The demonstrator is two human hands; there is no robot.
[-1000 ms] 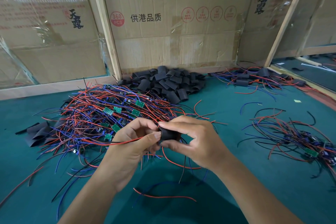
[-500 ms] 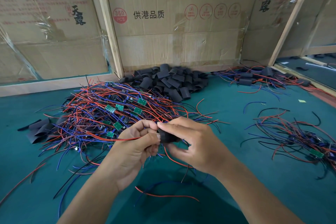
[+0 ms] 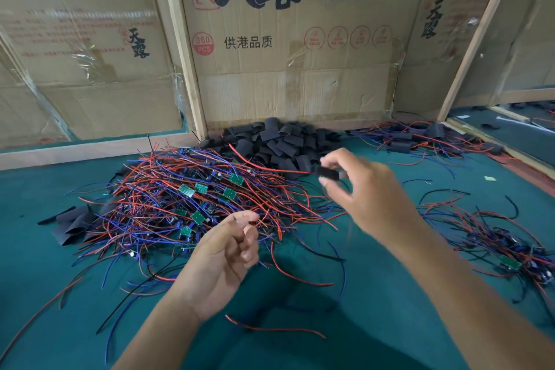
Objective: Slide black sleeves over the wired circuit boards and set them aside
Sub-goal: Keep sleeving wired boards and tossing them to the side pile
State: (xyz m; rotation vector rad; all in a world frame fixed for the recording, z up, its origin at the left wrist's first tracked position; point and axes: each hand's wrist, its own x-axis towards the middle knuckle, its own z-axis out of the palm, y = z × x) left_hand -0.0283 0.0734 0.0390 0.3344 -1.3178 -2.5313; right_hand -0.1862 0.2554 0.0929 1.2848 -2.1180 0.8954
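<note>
My right hand [image 3: 365, 189] is raised over the table's middle and pinches a black sleeve [image 3: 327, 173] with a red wire trailing left from it; the hand is blurred. My left hand [image 3: 223, 252] hangs lower with its fingers loosely curled and nothing in it. A big heap of wired circuit boards [image 3: 195, 201], green boards amid red, blue and black wires, lies to the left. A pile of loose black sleeves [image 3: 279, 141] sits at the back against the cardboard.
Sleeved boards with wires [image 3: 405, 140] lie at the back right. Another tangle of wired boards [image 3: 492, 243] is at the right. A few flat black sleeves [image 3: 72, 224] lie at the left. Cardboard boxes [image 3: 294, 39] and wooden posts wall the back; the teal mat [image 3: 45, 264] carries stray wires.
My hands have come apart. The right hand has carried the sleeved piece up and to the right; the left hand has let go and dropped slightly. The camera has tilted up.
</note>
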